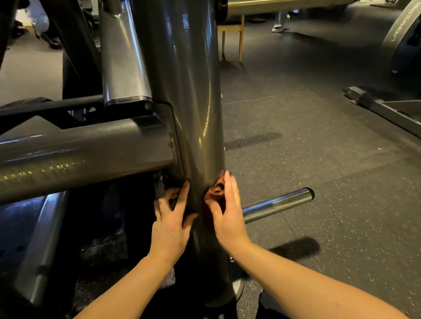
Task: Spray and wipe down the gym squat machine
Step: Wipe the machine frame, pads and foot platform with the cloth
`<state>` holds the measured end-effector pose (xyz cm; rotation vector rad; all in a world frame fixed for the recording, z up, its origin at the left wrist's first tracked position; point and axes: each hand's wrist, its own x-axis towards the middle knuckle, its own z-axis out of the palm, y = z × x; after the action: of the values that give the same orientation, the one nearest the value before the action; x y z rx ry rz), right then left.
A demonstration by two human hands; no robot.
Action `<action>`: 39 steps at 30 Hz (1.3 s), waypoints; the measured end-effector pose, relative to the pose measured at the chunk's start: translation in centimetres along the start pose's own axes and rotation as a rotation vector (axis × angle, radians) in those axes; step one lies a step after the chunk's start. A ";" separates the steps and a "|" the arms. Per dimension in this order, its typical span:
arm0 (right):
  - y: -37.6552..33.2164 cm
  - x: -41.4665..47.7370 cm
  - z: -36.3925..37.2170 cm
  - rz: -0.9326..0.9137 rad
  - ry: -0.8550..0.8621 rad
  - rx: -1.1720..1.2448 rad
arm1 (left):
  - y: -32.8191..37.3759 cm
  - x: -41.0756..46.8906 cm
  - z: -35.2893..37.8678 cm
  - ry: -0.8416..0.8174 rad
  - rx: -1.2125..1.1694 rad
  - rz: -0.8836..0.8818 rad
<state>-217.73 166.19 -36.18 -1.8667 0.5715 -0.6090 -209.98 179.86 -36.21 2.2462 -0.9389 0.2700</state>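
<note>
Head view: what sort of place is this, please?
Most likely a gym. A thick grey steel machine frame fills the view, a chrome weight peg sticks out beside it, and the floor is speckled black rubber matting. The right hand holds a brown cloth against the frame.

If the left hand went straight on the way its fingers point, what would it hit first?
Probably the horizontal crossbar where it joins the upright post, just beyond the left hand; depth is hard to judge.
</note>
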 end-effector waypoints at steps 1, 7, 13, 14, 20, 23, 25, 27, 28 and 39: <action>1.6 -1.1 0.3 0.061 -0.036 -0.011 | -0.1 0.0 0.0 0.003 -0.001 0.006; 4.4 -3.4 1.0 0.282 -0.095 0.022 | 0.1 0.0 0.4 0.001 -0.045 -0.088; -1.3 2.0 -1.4 0.019 0.034 0.046 | 0.1 -0.1 1.1 0.018 -0.097 -0.167; -1.9 2.8 -1.9 -0.017 0.046 0.054 | 0.1 -0.1 1.2 0.027 -0.118 -0.200; 2.8 -0.6 1.3 -0.082 0.081 -0.015 | 0.0 -0.4 1.6 0.054 -0.276 -0.293; 7.5 -5.4 4.1 0.095 0.073 -0.043 | -0.7 -1.0 2.2 0.074 -0.320 -0.307; 9.3 -7.8 5.7 0.176 0.073 -0.054 | -1.0 -1.6 2.9 0.062 -0.317 -0.305; 10.1 -8.9 6.9 0.286 0.094 -0.033 | -0.9 -2.3 3.5 0.043 -0.320 -0.285; 10.4 -9.2 7.3 0.352 0.111 -0.009 | -0.8 -2.7 3.8 0.033 -0.334 -0.286; 11.0 -7.8 6.0 0.439 0.138 0.107 | -2.0 -2.3 5.1 0.057 -0.436 -0.356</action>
<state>-220.96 171.56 -49.57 -1.5399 0.9870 -0.4657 -210.57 178.86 -42.02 1.9397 -0.4929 -0.0314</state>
